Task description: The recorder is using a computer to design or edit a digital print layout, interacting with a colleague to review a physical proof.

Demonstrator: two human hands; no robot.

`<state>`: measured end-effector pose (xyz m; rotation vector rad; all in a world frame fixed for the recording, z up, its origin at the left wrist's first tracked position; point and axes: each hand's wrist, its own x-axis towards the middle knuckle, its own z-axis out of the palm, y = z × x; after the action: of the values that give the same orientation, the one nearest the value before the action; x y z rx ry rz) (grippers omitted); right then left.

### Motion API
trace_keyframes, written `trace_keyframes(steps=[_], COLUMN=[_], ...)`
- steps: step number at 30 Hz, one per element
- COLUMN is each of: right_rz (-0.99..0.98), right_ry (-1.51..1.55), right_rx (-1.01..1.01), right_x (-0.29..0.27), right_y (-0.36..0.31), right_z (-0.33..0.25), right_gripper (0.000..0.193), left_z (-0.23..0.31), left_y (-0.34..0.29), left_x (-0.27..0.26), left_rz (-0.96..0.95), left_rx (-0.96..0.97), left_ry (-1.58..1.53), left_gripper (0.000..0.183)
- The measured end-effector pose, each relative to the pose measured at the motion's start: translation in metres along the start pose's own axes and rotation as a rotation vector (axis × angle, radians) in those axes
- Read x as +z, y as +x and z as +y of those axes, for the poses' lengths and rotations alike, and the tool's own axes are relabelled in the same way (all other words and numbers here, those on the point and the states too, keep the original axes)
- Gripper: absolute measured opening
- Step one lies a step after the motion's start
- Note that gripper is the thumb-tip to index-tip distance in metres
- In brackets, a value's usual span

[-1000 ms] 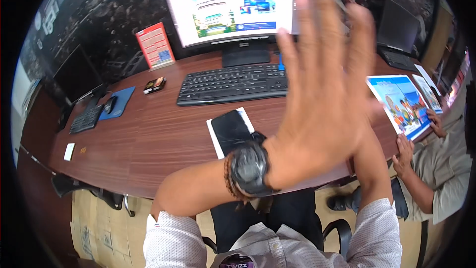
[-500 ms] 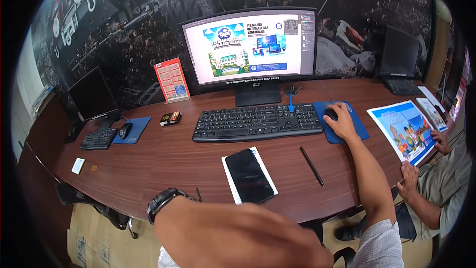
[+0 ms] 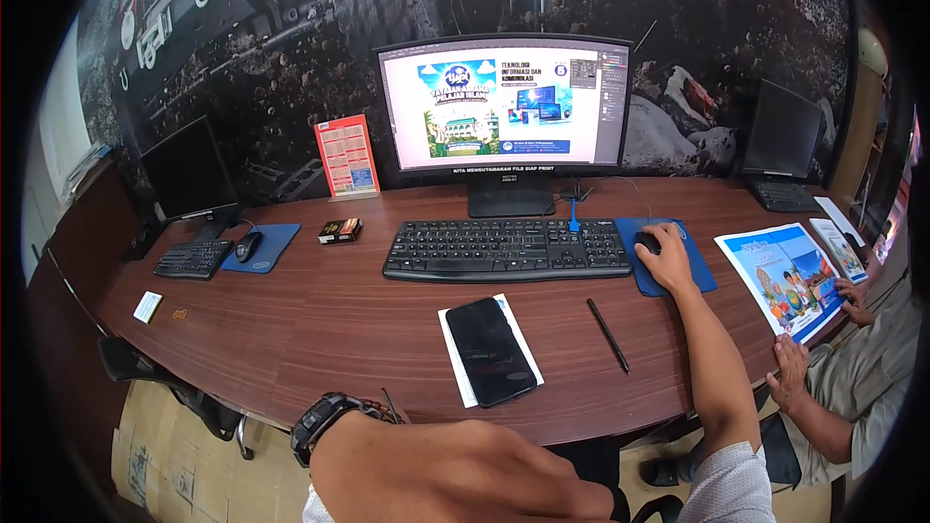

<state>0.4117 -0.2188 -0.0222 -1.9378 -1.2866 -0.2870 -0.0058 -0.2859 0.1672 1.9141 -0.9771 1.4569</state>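
My right hand (image 3: pixel 666 257) rests over a black computer mouse (image 3: pixel 647 244) on a blue mouse pad (image 3: pixel 699 277), its fingers curved round it. Close to the camera at the lower edge, the back of my left hand (image 3: pixel 465 465) looms large, with a black watch (image 3: pixel 331 418) on its wrist; its fingers are hidden. Beyond that hand lies a black phone (image 3: pixel 489 353) on a white sheet or pad. Between the phone and my right forearm is a black stylus or pen (image 3: pixel 608 335). Left of the mouse sits a black keyboard (image 3: pixel 504 254), below a lit monitor (image 3: pixel 509 102) displaying two colourful page designs.
At the right, another person's hands (image 3: pixel 790 370) touch a colourful printed booklet (image 3: pixel 765 266). A red desk calendar (image 3: pixel 347 157) and a small dark box (image 3: pixel 340 230) stand left of the monitor. Farther left are a second mouse (image 3: pixel 248 247), keyboard (image 3: pixel 189 260) and dark screen (image 3: pixel 187 169).
The head view has shifted slightly, so the monitor sits lower. My left hand has moved a little down and left. My right hand stays on the mouse. The screen's designs look the same.
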Motion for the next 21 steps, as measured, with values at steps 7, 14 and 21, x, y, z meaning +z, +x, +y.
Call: trace_keyframes(steps=[7, 14, 21], right_rz=[0.002, -0.006, -0.011], right_ry=[0.037, 0.042, 0.047], right_rx=[0.015, 0.000, 0.042], right_x=[0.000, -0.002, -0.003], right_y=[0.001, 0.003, -0.002], right_z=[0.000, -0.001, -0.002], right_gripper=[0.041, 0.042, 0.043], left_z=[-0.006, 0.003, 0.003], left_y=[0.014, 0.012, 0.010], left_x=[0.019, 0.035, 0.033], left_rz=[0.045, 0.055, 0.049], left_rx=[0.112, -0.077, -0.005], left_ry=[0.022, 0.143, 0.226], left_gripper=[0.011, 0.011, 0.011])
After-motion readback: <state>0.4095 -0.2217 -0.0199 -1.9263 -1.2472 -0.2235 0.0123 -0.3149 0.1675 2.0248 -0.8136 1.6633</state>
